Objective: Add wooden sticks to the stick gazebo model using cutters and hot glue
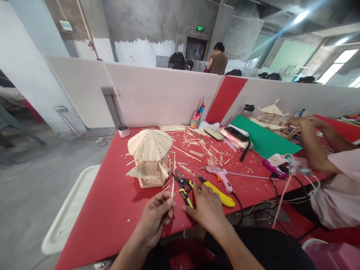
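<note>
My left hand [159, 210] is closed, pinching a thin wooden stick [172, 189] upright between thumb and fingers near the table's front. In front of it stands a small pavilion model [150, 157] made of pale sticks, with a pointed roof, open sides and a base. My right hand [206, 206] is spread, thumb and fingers apart, around the handles of yellow-and-black cutters [184, 193]; whether it touches them I cannot tell. The cutters lie on the table, jaws pointing at the model. Just beyond my right hand lies a yellow utility knife [219, 193].
A pink glue gun [221, 176] with a cord lies right of the cutters. Loose sticks and scraps [202, 146] litter the red table [112, 195]. Behind are a pen cup [194, 122], a phone [236, 133] and a green board [261, 138]. A co-worker's arms [312, 138] work at the right.
</note>
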Available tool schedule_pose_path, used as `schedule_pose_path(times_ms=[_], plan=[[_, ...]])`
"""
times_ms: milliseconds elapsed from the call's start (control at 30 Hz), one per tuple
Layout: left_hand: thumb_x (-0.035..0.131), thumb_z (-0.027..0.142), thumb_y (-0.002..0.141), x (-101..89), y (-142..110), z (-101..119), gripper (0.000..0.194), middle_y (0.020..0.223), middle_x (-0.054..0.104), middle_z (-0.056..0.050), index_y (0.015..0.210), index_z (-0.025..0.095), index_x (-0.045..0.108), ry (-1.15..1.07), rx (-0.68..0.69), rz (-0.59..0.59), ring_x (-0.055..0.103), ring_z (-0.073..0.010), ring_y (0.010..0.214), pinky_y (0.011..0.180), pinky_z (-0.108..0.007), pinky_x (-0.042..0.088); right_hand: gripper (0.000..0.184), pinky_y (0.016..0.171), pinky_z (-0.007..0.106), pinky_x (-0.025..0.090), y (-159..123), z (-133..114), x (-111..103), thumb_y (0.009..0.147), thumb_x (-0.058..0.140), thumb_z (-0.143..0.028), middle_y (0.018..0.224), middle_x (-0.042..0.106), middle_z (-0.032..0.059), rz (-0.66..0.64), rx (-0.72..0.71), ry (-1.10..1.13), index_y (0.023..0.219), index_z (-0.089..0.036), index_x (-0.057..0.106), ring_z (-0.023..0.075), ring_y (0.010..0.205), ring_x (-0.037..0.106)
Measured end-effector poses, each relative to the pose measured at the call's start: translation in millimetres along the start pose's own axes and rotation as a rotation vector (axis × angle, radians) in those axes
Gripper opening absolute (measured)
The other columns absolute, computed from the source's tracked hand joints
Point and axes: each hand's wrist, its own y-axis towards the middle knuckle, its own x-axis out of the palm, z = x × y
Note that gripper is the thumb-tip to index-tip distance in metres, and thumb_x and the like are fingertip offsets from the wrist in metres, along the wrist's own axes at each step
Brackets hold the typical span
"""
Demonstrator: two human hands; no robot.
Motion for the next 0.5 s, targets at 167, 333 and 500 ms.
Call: schedule_pose_path(times_ms=[167,333,500], plan=[[0.082,0.035,0.054,1.9,-3.0,0.2,0.038,0.059,0.060,0.002,0.076,0.015,0.059,0.026,0.062,0.060,0.041,-0.0030,0.041,0.037,-0.015,0.028,0.041,0.072,0.041,0.047,8.9,11.1,-18.8,0.061,0.068,-0.030,0.089,0.066,0.0182,-0.086,0.073,0.158,0.097,-0.011,0.066,0.0326,0.084,0.063],[0.078,0.036,0.057,9.4,-1.3,-5.0,0.041,0.058,0.058,0.003,0.089,0.016,0.064,0.093,0.172,0.135,0.040,-0.0036,0.040,0.038,-0.016,0.029,0.040,0.059,0.028,0.048,-19.0,23.1,-30.4,0.089,0.038,-0.042,0.078,0.070,0.0084,-0.109,0.068,0.894,0.093,-0.015,0.067,0.0202,0.069,0.066],[0.077,0.035,0.059,16.5,-0.8,-8.4,0.052,0.058,0.057,0.004,0.106,0.016,0.066,0.166,0.252,0.187,0.044,-0.0056,0.043,0.042,-0.018,0.034,0.061,0.067,0.031,0.049,-56.0,-0.6,-27.6,0.094,0.010,-0.034,0.084,0.070,0.0143,-0.304,0.009,1.507,0.109,-0.011,0.064,0.0202,0.078,0.067]])
